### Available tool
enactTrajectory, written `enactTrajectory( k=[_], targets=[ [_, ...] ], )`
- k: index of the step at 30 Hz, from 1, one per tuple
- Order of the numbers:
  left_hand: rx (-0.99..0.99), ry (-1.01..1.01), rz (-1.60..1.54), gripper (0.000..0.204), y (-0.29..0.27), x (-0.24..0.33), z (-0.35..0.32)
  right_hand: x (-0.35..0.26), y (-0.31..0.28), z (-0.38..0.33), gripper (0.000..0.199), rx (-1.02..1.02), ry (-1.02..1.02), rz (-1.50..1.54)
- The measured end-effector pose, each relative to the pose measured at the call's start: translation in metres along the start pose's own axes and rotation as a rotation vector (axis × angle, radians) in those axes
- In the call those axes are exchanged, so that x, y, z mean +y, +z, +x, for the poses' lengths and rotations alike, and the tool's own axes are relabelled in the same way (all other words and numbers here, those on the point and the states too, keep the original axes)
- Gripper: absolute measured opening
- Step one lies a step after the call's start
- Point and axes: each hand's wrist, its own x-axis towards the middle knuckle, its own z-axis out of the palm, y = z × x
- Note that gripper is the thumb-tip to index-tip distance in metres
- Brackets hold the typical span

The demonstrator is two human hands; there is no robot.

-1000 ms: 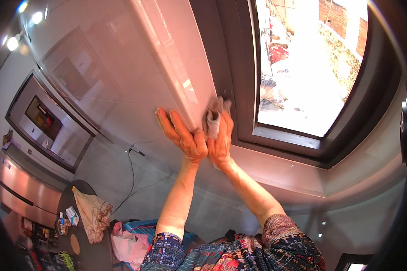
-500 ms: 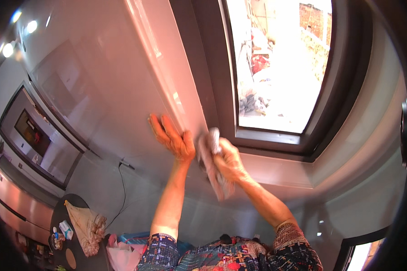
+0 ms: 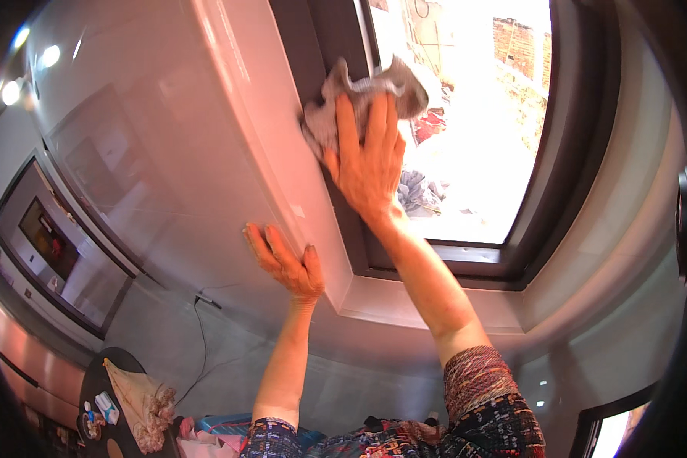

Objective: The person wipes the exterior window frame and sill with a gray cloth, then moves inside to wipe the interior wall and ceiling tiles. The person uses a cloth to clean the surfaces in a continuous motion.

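Note:
With fingers stretched over it, my right hand (image 3: 370,164) presses a greyish-pink cloth (image 3: 330,114) against the dark window frame (image 3: 342,34). Part of the cloth bunches up past my fingertips and overlaps the bright window opening. Lower and to the left, my left hand (image 3: 288,266) rests with its fingers apart on the glossy light wall panel (image 3: 175,145), the thumb by its raised edge. Nothing is in that hand.
A pale ledge (image 3: 389,305) runs under the window. At lower left stands a dark round table (image 3: 114,366) with a wrapped dried bouquet (image 3: 141,393) and small items. A thin cable (image 3: 204,336) hangs from the wall. Behind the left hand's side is a framed doorway (image 3: 61,244).
My right hand has moved up from the wall edge onto the window frame, and the cloth is now spread under its fingers. My left hand stays on the panel, slightly lower in view.

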Motion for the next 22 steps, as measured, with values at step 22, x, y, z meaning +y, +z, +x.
enactTrajectory(
  k=[22],
  targets=[
    [-0.004, 0.000, 0.021, 0.069, 0.005, -0.006, 0.000, 0.132, -0.065, -0.049, 0.051, -0.153, -0.370, -0.355]
  ],
)
